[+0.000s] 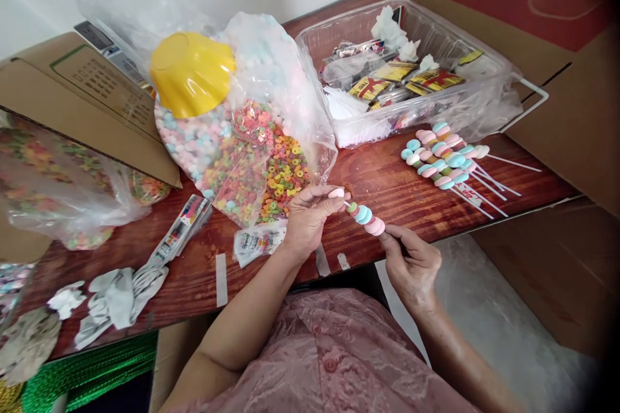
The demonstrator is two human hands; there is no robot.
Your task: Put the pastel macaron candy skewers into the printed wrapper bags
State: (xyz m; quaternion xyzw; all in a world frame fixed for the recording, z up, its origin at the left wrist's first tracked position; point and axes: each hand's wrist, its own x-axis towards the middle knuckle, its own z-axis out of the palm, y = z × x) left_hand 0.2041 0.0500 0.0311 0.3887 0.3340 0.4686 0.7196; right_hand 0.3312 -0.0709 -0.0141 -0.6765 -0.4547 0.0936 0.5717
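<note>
Pinched between the fingers of my left hand is a pink marshmallow, at the upper-left tip of a candy skewer. Green and red gummy rings and blue and pink marshmallows are threaded along that skewer. My right hand is closed at its lower-right end, just past a pink marshmallow; the stick inside the grip is hidden. To the right lies a pile of candy skewers with white sticks showing. Behind my left hand are colourful gummy rings in clear plastic, beside a big bag of pastel marshmallows.
A yellow bowl rests upside down on the marshmallow bag. At the back right stands a clear plastic tub with packets inside. Cardboard boxes flank the wooden table. Flat wrappers and crumpled gloves lie at left.
</note>
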